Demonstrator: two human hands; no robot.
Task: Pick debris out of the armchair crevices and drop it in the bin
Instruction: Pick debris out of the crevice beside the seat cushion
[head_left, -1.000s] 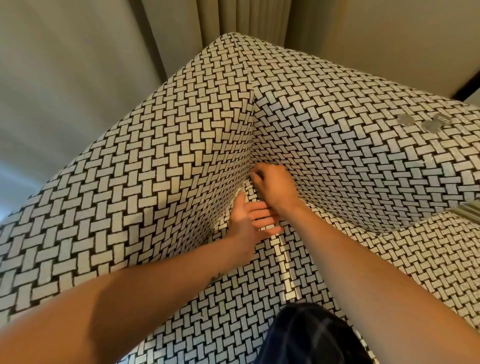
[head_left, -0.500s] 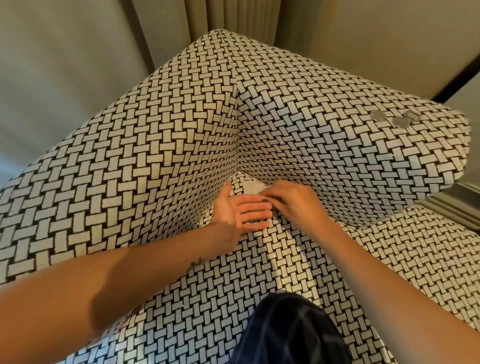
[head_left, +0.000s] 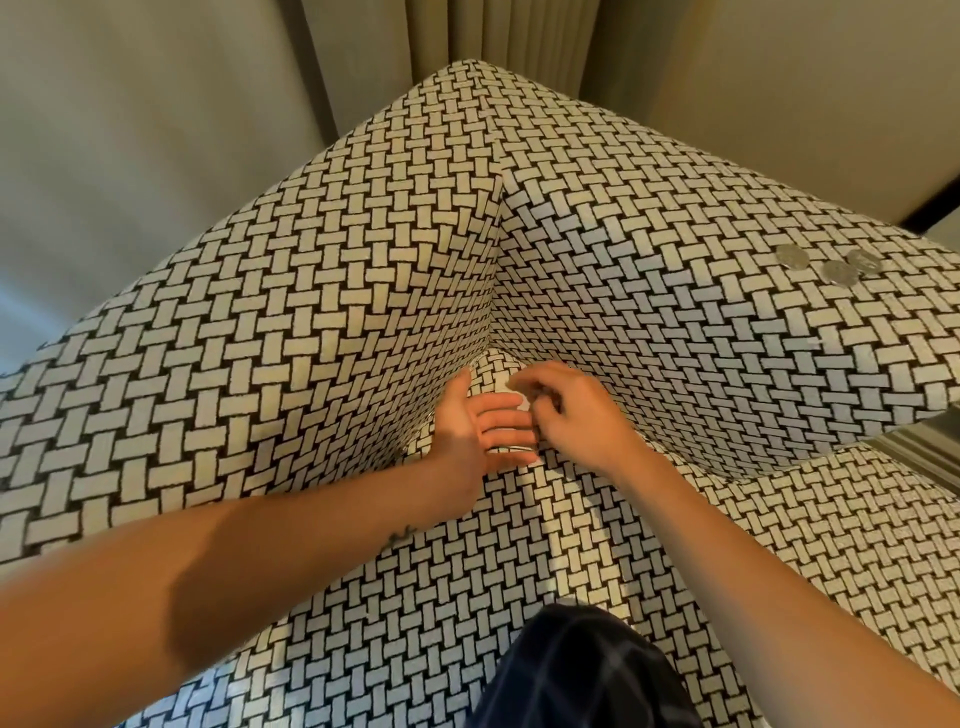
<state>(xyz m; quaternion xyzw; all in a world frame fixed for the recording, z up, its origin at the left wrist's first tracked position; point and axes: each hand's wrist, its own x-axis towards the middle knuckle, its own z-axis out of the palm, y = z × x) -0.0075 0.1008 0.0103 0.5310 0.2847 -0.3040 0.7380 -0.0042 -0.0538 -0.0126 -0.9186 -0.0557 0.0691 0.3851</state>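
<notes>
Armchair (head_left: 363, 291): black-and-white basket-weave upholstery, fills most of the view. Two padded inner walls meet at a vertical seam. The corner crevice (head_left: 491, 358) sits at the foot of that seam, where the walls join the seat cushion (head_left: 441, 597).

Behind the chair: plain wall (head_left: 130, 130) and a pleated curtain (head_left: 467, 31).

Lower edge: dark checked garment (head_left: 582, 670), lying over the front of the seat.

Both bare forearms reach in toward the corner.

Left hand (head_left: 483, 426): released, palm up, fingers straight and together. It lies on the seat just below the crevice, with the thumb against the left inner wall.

Right hand (head_left: 582, 415): back of hand up, fingers curled, tips over the left hand's fingertips. Fingertips are motion-blurred; cannot tell whether they pinch anything.

Debris: none can be made out at the crevice or between the hands. A pale patch just above the fingertips is unresolved.

Three silvery discs (head_left: 839, 273): lie close together on top of the right armrest, well apart from both hands.
</notes>
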